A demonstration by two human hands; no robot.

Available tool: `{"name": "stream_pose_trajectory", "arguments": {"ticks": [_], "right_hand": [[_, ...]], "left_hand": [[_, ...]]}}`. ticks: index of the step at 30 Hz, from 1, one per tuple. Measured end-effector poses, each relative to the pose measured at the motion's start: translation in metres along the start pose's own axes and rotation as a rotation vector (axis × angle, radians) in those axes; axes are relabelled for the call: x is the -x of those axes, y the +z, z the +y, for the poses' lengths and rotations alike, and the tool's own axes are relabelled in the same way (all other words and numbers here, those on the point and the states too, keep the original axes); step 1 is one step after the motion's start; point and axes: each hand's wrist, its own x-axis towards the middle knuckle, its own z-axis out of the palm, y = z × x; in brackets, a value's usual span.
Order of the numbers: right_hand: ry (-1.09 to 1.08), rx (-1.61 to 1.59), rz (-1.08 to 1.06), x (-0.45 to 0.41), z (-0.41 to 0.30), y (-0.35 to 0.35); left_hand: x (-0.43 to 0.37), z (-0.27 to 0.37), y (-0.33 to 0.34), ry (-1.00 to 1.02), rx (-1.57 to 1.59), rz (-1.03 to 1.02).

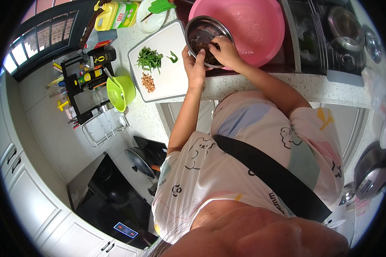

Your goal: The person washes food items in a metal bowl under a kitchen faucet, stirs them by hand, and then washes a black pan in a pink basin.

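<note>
My left hand (195, 66) grips the near left rim of a stainless steel bowl (225, 25), which is tilted over the edge of a pink plastic basin (270, 29) with water in it. Inside the bowl are dark, wet-looking pieces of food (197, 47); what they are I cannot tell. The fingers of my right hand (226, 51) reach into the bowl and touch these pieces; the fingertips are partly hidden. Left of the bowl lies a white cutting board (170, 77) with chopped green leaves (149, 59), a separate small leaf bit (172, 57) and a pile of peanuts (148, 82).
A lime-green plastic basket (124, 93) and a rack of bottles (78, 93) stand to the left. Behind the board are a yellow pump bottle (111, 16) and a white plate (154, 24). Steel pots (342, 24) sit at the right, beyond the sink.
</note>
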Motion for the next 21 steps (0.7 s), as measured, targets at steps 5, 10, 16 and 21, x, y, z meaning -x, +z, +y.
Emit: {"name": "stream_pose_trajectory", "arguments": {"ticks": [5,10,16,21], "right_hand": [[-0.015,0.040,0.008,-0.007,-0.006,-0.008],[-0.185,0.367,-0.074,-0.010,-0.032,-0.025],[-0.552,0.612,-0.180,-0.014,-0.072,-0.046],[-0.594,0.549,-0.121,-0.043,-0.072,-0.051]], "left_hand": [[0.002,-0.008,-0.001,0.065,0.121,-0.026],[0.001,-0.024,-0.010,-0.019,0.474,-0.054],[0.004,-0.036,-0.012,-0.113,0.681,-0.082],[0.015,-0.024,-0.007,-0.056,0.674,-0.034]]}}
